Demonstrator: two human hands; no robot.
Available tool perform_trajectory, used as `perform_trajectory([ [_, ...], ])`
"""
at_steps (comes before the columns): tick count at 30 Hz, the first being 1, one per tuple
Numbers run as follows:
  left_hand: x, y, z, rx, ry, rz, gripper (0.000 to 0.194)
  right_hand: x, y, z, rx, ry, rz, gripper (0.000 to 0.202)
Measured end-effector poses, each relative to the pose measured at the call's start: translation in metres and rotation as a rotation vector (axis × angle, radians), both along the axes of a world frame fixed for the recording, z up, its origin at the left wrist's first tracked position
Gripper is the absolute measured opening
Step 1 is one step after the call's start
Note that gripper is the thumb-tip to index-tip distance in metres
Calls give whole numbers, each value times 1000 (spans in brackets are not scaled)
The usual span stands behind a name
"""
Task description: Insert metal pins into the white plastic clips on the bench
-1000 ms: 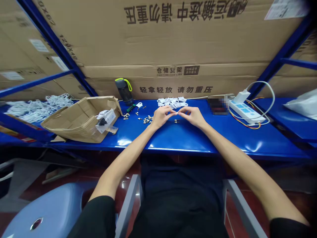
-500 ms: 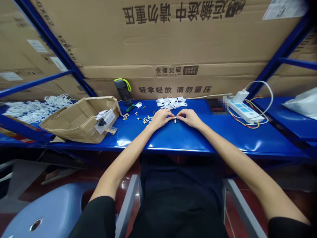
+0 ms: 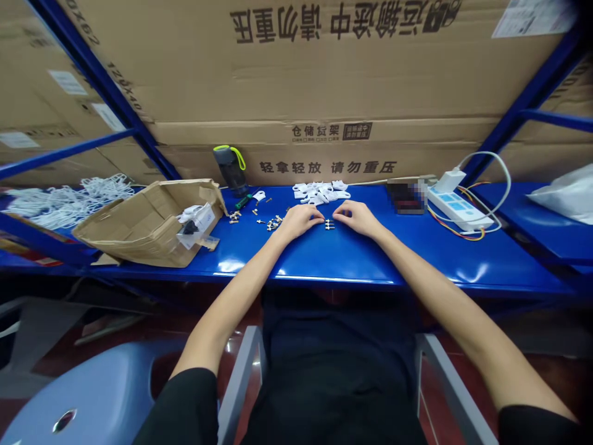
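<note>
Small pale-and-metal fittings [image 3: 329,224] lie in a short row on the blue tabletop between my hands. My left hand [image 3: 301,219] rests just left of them, its thumb and fingertips drawn together, with nothing visible in them. On the other side is my right hand [image 3: 356,217], fingers curved and thumb slightly apart, holding nothing that I can see. Neither hand appears to touch the row. A loose heap of similar fittings [image 3: 274,223] sits left of my left hand, partly hidden by it. Beyond my hands lie white plastic pieces [image 3: 319,193] in a pile.
To the left stand an open cardboard box [image 3: 134,225] and a dark bottle [image 3: 230,170], with a green-handled tool [image 3: 243,202] near it. White cords [image 3: 69,201] are heaped farther left. At right are a power strip [image 3: 458,209] and a pixelated dark object [image 3: 406,196].
My hands have moved slightly apart. The fitting that was between my fingertips now lies on the table beside the others, let go.
</note>
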State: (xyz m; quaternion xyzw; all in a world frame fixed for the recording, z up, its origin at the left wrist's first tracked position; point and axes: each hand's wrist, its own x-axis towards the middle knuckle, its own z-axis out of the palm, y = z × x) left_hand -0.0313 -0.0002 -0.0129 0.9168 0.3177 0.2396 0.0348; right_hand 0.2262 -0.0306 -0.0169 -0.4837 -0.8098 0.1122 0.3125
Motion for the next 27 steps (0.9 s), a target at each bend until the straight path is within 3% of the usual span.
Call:
perform_trajectory([
  [4, -6, 8, -2, 108, 65, 81, 24, 20, 6, 3, 36, -8, -218, 22],
  [9, -15, 14, -5, 199, -30, 324, 27, 41, 9, 1, -5, -82, -429, 28],
  [14, -22, 12, -6, 232, -72, 507, 25, 43, 8, -2, -63, -174, -440, 34],
  [20, -25, 8, -8, 191, -58, 559, 28, 40, 7, -1, -73, -211, -441, 35],
  [27, -27, -7, 17, -2, 205, 645, 42, 38, 3, 5, -118, -206, -469, 32],
])
